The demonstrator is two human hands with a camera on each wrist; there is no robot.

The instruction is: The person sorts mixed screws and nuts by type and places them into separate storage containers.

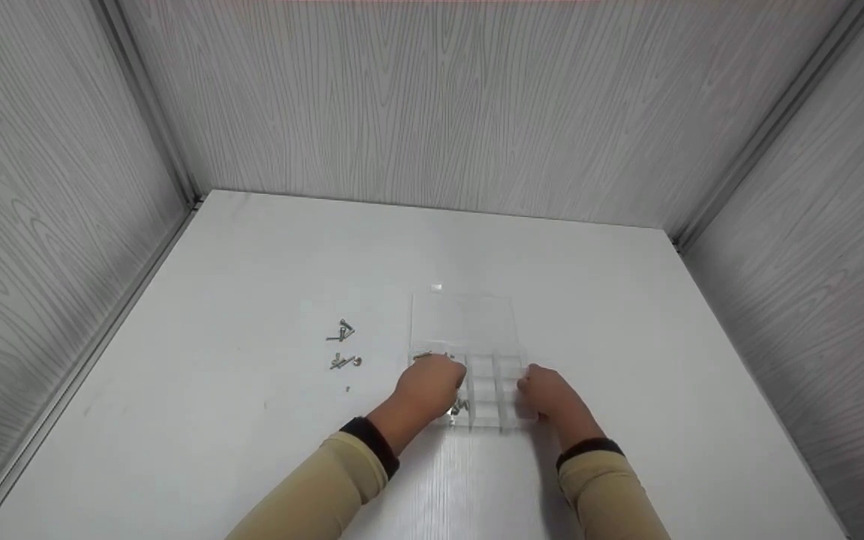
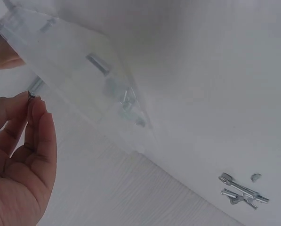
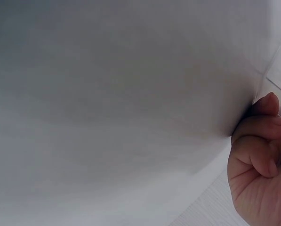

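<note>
Clear box (image 1: 488, 375) mid-table, lid open, left hand (image 1: 429, 388) pinching a small screw (image 2: 31, 95) over its left compartments, right hand (image 1: 544, 391) curled against its right edge, loose screws (image 1: 343, 346) lying left.

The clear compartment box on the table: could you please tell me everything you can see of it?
The clear compartment box looks like transparent plastic. Its tray is split by thin walls into a grid of small cells, and the lid lies open, flat on the white table behind it. A few small metal parts lie in cells on its left side. The left hand rests at its left edge, pinching a small metal part; the right hand touches its right edge.
</note>
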